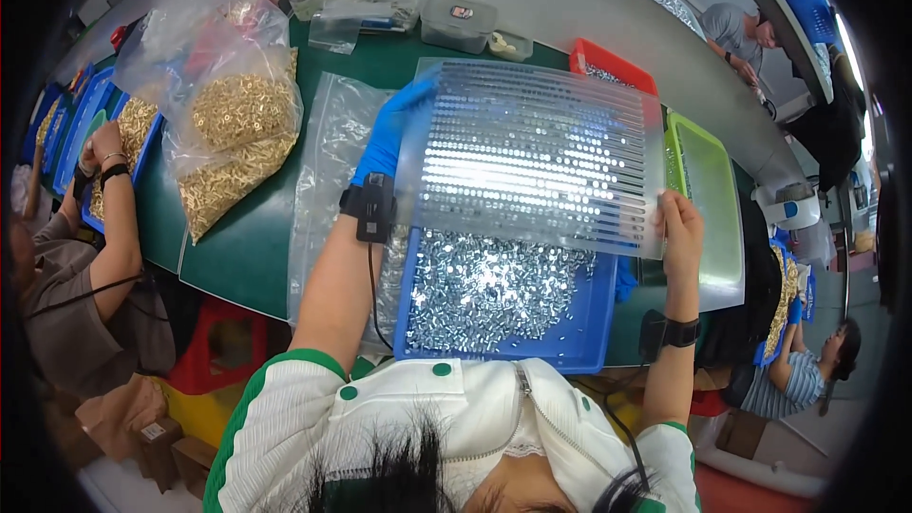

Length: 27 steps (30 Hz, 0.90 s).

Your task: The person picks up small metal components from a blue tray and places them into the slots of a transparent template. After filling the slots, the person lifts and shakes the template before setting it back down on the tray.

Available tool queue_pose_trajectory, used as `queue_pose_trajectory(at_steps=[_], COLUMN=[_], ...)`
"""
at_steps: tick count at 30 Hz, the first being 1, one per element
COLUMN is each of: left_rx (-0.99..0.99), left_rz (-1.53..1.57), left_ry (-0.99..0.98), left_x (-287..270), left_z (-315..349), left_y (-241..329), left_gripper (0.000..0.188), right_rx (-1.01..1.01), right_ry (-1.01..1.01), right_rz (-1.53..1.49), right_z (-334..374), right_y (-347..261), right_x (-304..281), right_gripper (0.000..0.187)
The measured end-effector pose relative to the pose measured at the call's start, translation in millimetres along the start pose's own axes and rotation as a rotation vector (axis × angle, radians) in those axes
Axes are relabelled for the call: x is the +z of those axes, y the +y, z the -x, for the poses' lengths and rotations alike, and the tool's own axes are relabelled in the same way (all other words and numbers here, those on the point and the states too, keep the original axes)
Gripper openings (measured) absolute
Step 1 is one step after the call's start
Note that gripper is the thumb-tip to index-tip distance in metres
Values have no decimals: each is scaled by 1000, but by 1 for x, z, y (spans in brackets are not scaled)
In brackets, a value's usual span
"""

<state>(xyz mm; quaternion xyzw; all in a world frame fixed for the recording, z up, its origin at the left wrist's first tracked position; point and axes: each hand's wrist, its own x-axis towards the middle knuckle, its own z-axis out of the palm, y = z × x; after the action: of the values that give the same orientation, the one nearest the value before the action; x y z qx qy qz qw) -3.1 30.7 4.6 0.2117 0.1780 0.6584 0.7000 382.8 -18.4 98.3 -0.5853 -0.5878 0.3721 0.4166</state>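
Observation:
A clear plastic plate (532, 147) with rows of slots, many filled with small shiny metal pieces, is held up in both hands. My left hand (394, 123), in a blue glove, grips its left edge; part of the fingers is hidden by the plate. My bare right hand (681, 228) pinches the lower right edge. Below the plate stands a blue tray (594, 313) with a heap of small silvery metal parts (484, 290). The plate hides the tray's far part.
Clear bags of brass-coloured parts (237, 133) lie left. A flat plastic bag (328, 161) is beside the tray. A red bin (608, 62) and green tray (708, 180) stand right; a lidded box (458, 21) is behind. People work on both sides.

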Motion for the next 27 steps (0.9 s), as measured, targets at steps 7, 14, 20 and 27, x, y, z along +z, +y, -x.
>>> queue_pose_trajectory(at_steps=[7, 14, 20, 27], left_rx=[-10, -42, -97, -168], left_rz=[43, 101, 236, 309], left_ry=[52, -74, -70, -194], left_x=[7, -2, -18, -19], left_z=[8, 3, 2, 4], left_y=[0, -2, -1, 4], left_gripper=[45, 44, 41, 41], right_rx=[-20, -50, -59, 13], right_ry=[17, 33, 27, -2], right_rz=[6, -28, -18, -2], right_z=[6, 8, 10, 7], right_y=[-3, -4, -1, 22], right_x=[0, -3, -1, 5], right_gripper=[23, 21, 23, 24])
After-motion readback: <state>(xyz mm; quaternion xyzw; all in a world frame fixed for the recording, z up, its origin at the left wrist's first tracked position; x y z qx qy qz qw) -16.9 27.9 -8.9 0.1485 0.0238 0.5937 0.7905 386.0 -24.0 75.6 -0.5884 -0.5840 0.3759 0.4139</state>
